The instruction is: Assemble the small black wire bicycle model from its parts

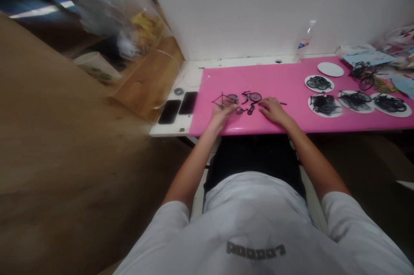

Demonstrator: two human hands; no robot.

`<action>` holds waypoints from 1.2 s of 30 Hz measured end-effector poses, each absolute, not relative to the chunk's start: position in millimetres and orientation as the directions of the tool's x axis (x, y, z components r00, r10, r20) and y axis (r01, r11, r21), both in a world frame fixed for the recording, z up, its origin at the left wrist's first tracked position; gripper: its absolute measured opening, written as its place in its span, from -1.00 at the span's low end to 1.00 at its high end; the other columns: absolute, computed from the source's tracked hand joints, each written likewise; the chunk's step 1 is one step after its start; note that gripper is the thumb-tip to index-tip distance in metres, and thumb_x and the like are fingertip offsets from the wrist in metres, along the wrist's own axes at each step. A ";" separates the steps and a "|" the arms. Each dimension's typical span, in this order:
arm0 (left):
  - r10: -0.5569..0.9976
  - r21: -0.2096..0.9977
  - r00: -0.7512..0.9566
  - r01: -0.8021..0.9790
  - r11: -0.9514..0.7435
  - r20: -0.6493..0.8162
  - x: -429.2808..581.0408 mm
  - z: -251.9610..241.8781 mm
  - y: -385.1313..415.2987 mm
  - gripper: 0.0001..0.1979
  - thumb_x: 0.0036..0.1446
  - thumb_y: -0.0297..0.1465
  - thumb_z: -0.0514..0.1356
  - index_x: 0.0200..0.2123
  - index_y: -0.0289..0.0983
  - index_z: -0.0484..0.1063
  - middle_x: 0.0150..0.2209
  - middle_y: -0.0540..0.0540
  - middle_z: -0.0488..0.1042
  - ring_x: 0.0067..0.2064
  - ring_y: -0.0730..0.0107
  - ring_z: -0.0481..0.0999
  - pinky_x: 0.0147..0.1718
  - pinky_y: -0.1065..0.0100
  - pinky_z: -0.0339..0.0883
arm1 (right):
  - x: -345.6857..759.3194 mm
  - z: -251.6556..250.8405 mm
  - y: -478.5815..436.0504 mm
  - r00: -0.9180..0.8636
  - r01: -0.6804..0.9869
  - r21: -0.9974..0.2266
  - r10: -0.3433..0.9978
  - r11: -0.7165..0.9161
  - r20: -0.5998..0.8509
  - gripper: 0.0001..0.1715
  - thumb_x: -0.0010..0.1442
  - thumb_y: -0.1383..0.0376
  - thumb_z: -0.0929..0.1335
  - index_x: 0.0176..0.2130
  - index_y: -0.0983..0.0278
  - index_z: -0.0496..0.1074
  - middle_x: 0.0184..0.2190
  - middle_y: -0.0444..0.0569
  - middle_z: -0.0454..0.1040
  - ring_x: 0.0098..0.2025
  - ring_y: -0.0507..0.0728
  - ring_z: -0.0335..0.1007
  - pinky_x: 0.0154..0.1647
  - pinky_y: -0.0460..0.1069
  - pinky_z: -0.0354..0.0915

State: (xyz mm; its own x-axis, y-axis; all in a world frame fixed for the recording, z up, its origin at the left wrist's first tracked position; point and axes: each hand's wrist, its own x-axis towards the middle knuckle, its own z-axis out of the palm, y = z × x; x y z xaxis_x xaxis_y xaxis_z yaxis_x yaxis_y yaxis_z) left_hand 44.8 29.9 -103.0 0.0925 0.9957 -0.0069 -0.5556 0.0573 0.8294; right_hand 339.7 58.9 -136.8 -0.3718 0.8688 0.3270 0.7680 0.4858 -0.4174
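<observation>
My left hand (222, 113) is closed around a small black toy bicycle frame (220, 99), held just over the pink mat. A small spoked wheel (232, 97) shows right behind its fingers. My right hand (273, 110) rests low over the mat, fingers bent, their tips near several loose black bicycle parts (250, 110); whether they pinch one is too small to tell. Another spoked wheel (255, 97) lies between the hands, beside a curved black piece (245, 98). A short dark rod (283, 104) lies just right of the right hand.
White plates (310, 89) of black parts stand on the pink mat (220, 77) at right, with one bare plate (330, 69) behind. Assembled black miniature bicycles (366, 77) sit farther right. Two phones (188, 103) lie at the left edge. A clear bottle (305, 38) stands by the wall.
</observation>
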 end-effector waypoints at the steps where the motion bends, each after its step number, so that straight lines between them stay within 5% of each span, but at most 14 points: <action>1: 0.996 0.830 0.090 -0.555 0.057 -0.008 44.9 -103.4 30.1 -0.37 -0.29 -0.44 0.71 -0.10 -0.30 0.61 -0.14 -0.18 0.75 -0.13 0.24 0.76 0.10 0.18 0.55 | 339.5 -136.4 58.7 -0.371 0.766 -0.421 0.869 0.486 0.328 -0.57 0.50 0.13 0.33 0.17 0.24 0.64 0.15 0.24 0.59 0.22 0.41 0.44 0.39 0.39 0.30; 26: 0.998 0.833 0.061 -0.553 0.030 0.005 42.8 -106.0 31.3 -0.42 -0.26 -0.39 0.71 -0.14 -0.28 0.59 -0.12 -0.18 0.76 -0.08 0.22 0.77 0.20 0.15 0.51 | 323.0 -111.1 46.6 -0.115 0.653 -0.642 0.891 0.402 0.440 -0.84 0.38 0.19 0.47 -0.18 0.17 0.69 -0.10 0.14 0.70 0.03 0.34 0.56 0.20 0.30 0.44; 36: 0.993 0.808 0.110 -0.588 0.037 0.034 42.9 -95.0 24.7 -0.37 -0.16 -0.41 0.70 0.00 -0.25 0.62 -0.01 -0.19 0.74 0.07 0.16 0.76 0.24 0.16 0.50 | 296.9 -76.5 24.2 -0.056 0.140 -0.923 0.933 0.359 0.355 -0.49 0.12 -0.17 0.64 -0.17 0.14 0.71 -0.05 0.06 0.73 -0.01 0.26 0.66 0.06 0.20 0.57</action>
State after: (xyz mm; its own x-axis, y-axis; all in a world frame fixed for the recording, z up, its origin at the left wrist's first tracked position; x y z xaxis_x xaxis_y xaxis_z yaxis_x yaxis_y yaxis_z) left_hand 42.9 24.7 -95.0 0.1101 0.9933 0.0341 -0.5879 0.0374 0.8081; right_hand 296.9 24.2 -76.5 -0.0558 0.9332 0.3549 0.1398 0.3593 -0.9227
